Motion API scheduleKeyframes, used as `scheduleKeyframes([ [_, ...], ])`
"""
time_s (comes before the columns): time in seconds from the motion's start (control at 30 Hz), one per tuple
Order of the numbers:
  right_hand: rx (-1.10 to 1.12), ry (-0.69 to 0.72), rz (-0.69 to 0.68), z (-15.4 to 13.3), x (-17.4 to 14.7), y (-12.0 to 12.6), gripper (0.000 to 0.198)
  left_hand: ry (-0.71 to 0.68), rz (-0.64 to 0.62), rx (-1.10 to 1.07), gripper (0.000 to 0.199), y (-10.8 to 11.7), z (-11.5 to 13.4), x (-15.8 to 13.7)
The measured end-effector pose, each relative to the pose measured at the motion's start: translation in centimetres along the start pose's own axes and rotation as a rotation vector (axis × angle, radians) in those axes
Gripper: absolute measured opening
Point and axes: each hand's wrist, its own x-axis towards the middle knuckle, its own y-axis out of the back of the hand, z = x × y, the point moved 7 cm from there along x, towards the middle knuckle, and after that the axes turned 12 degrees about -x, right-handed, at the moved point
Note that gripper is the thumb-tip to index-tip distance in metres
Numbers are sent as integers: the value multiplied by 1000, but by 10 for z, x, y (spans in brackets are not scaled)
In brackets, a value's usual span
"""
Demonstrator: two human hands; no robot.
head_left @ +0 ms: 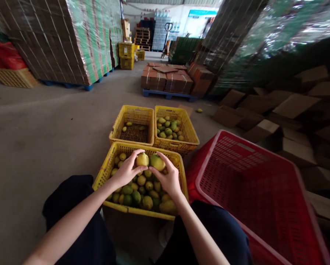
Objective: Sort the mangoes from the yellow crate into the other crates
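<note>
The left hand has its fingers pinched on a yellow fruit; the right hand pinches a greener fruit just beside it. Both are over a yellow fruit crate. Holding them up seems to be the step now; the next move calls for a soft, snug grip. At 11 o'clock is a nearly bare crate, at 1 o'clock a fuller crate, past 3 o'clock a red crate.

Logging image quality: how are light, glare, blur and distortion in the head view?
Head view throughout: far wall bright, cardboard boxes at right dim and soft; glare on the plastic wrap at upper right; red crate apparently stretched by lens distortion; yellow fruit in the left hand and greenish fruit in the right hand clearer.
</note>
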Motion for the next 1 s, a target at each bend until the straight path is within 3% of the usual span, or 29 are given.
scheduleKeyframes([
  [0.1, 402, -306, -138, 17, -3, -17, 65, 184, 108, -401, 61, -1, -16, 3],
  [0.2, 747, -597, -222, 27, -10, -39, 47, 382, 195, -749, 54, -11, -34, 5],
  [0.3, 862, -813, -281, 32, -17, -53, 31, 632, 144, -880, 50, -29, -48, 1],
  [0.37, 882, -897, -313, 34, -20, -57, 32, 716, 142, -917, 50, -35, -53, -2],
  [0.47, 907, -926, -309, 35, -20, -55, 32, 737, 184, -982, 41, -36, -55, -4],
  [0.57, 933, -861, -257, 34, -16, -48, 19, 608, 268, -1083, 16, -29, -50, -1],
  [0.67, 994, -745, -202, 30, -10, -42, 19, 483, 340, -1130, 27, -20, -44, 2],
  [0.77, 1039, -694, -218, 28, -9, -42, 27, 506, 341, -1119, 27, -19, -43, 2],
  [0.87, 1036, -727, -313, 28, -14, -50, 29, 541, 312, -1110, 31, -21, -44, 1],
  [1.0, 1034, -861, -372, 32, -21, -60, 29, 544, 405, -1143, 30, -18, -54, 0],
])
